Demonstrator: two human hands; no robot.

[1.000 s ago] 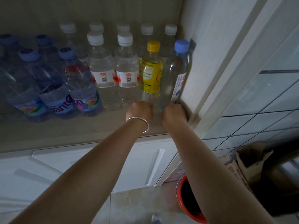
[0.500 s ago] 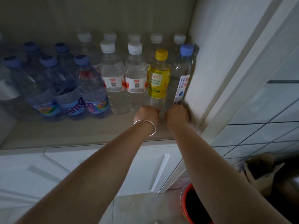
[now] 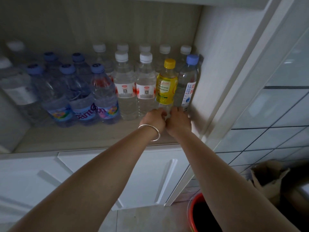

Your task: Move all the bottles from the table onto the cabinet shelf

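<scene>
Several bottles stand in rows on the cabinet shelf (image 3: 83, 136): blue-capped ones at the left, white-capped clear ones in the middle and back. At the right end of the front row stand a yellow bottle (image 3: 167, 86) with a yellow cap and a clear bottle with a blue cap (image 3: 188, 84), which is close to the cabinet's side wall. My left hand (image 3: 153, 120), with a silver bangle on the wrist, grips the base of the yellow bottle. My right hand (image 3: 178, 122) grips the base of the blue-capped bottle. The two hands almost touch. Their fingertips are hidden.
White lower cabinet doors (image 3: 150, 178) lie below the shelf. The cabinet's white side panel (image 3: 217, 64) rises right of the bottles. A red bucket (image 3: 192, 213) and a cardboard box (image 3: 267, 180) sit on the floor at the lower right, by a tiled wall.
My view has swung a little left and up. Both hands stay at the bases of the two bottles and have drawn slightly closer together.
</scene>
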